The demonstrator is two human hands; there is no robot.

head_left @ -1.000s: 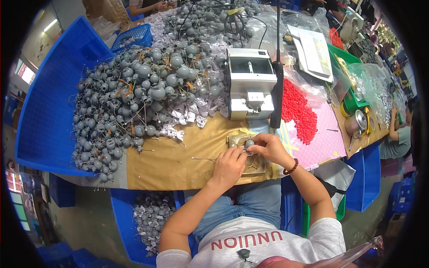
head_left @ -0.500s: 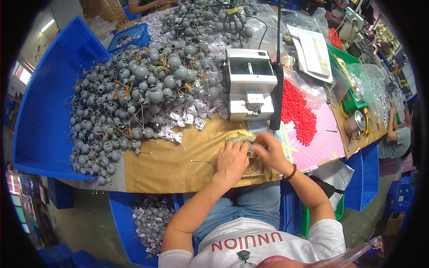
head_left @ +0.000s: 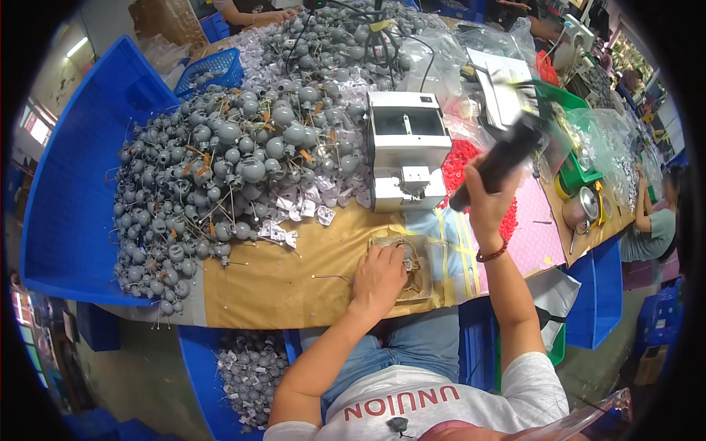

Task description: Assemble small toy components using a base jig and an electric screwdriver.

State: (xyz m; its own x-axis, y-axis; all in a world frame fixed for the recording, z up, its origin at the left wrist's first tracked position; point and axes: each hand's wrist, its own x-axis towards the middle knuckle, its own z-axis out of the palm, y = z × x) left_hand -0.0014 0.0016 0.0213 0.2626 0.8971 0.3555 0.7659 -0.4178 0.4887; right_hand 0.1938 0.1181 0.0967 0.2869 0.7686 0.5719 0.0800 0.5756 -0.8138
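My right hand [head_left: 487, 209] is wrapped round a black electric screwdriver [head_left: 501, 158], tilted and blurred by motion above the red parts. Its lower end points towards the bench's middle. My left hand [head_left: 379, 278] rests at the left side of a shallow, tape-edged work holder [head_left: 421, 285] on the brown-covered bench. Its fingertips press on a small grey part [head_left: 407, 257] sitting there, largely hidden by the fingers. To the left of this hand lies a thin wire [head_left: 332, 277] with a pale tip.
A white machine [head_left: 409, 151] stands behind the work holder. Heaped grey round housings [head_left: 220, 162] and white pieces [head_left: 305, 207] cover the left, beside a large blue bin [head_left: 70, 198]. Red parts [head_left: 457, 165] lie on the right; a metal cup [head_left: 581, 208] stands farther right.
My right hand has left the work holder and taken hold of the black screwdriver, which hung upright beside the machine and is now tilted. My left hand stays at the holder.
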